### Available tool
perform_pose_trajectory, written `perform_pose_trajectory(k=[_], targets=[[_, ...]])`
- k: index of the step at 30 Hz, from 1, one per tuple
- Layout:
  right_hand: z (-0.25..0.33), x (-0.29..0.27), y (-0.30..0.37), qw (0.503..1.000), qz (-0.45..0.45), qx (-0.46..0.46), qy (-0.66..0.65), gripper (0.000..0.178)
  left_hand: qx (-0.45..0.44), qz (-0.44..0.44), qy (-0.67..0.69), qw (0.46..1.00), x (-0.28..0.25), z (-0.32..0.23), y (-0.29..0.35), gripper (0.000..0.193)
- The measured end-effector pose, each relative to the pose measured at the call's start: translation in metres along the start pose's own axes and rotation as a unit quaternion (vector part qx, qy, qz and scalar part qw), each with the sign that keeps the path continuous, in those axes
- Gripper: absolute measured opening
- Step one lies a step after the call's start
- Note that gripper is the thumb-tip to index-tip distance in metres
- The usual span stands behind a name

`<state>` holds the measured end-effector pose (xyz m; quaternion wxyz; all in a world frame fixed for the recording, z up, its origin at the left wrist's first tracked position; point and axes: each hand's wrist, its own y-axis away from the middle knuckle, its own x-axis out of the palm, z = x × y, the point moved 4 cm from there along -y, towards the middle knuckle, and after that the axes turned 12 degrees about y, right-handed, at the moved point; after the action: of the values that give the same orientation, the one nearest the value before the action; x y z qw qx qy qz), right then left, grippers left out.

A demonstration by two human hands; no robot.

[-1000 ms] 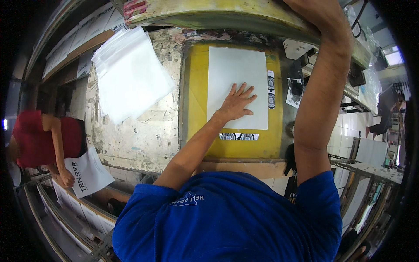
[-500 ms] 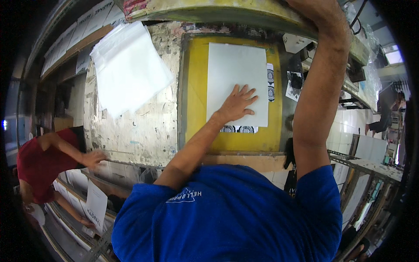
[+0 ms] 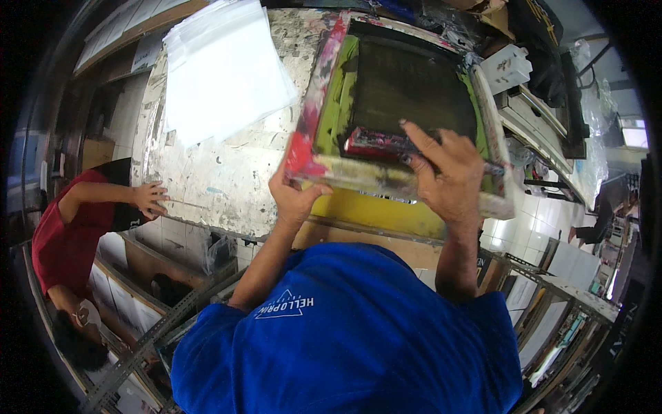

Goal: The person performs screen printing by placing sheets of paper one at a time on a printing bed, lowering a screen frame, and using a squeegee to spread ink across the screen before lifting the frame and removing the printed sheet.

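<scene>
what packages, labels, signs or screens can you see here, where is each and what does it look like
White cardboard box: on the shelf right of the table, small and blocky, with dark printed marks.
Stack of clear plastic sleeves: on the stained table's far left, flat, whitish, fanned out.
Paint-stained wooden printing screen frame: lowered over the yellow board, rectangular, dark mesh with green border, left hand at its near edge, right hand on the squeegee.

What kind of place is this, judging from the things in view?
Probably a screen-printing workshop. Both hands grip a paint-stained printing screen frame with a squeegee in it, above an ink-spattered worktable bearing a stack of white sheets.
</scene>
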<state>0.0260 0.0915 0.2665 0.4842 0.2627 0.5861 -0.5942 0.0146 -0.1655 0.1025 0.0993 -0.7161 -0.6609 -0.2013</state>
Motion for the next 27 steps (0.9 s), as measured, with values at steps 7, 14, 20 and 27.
perform_pose_trajectory(k=[7,14,20,27], targets=[[-0.022,0.122,0.08,0.991,0.115,0.036,-0.059,0.06,0.215,0.056,-0.328,0.918,-0.05,0.064,0.017,0.094],[-0.037,0.175,0.08,0.975,0.204,0.086,0.022,0.082,0.194,0.022,-0.494,0.847,-0.062,0.074,0.023,0.084],[-0.101,0.216,0.01,0.989,0.118,0.058,0.067,0.085,0.191,0.018,-0.483,0.854,-0.058,0.069,0.025,0.082],[-0.176,0.255,-0.089,0.992,0.053,0.033,0.106,0.084,0.177,0.026,-0.479,0.859,-0.063,0.072,0.027,0.086]])
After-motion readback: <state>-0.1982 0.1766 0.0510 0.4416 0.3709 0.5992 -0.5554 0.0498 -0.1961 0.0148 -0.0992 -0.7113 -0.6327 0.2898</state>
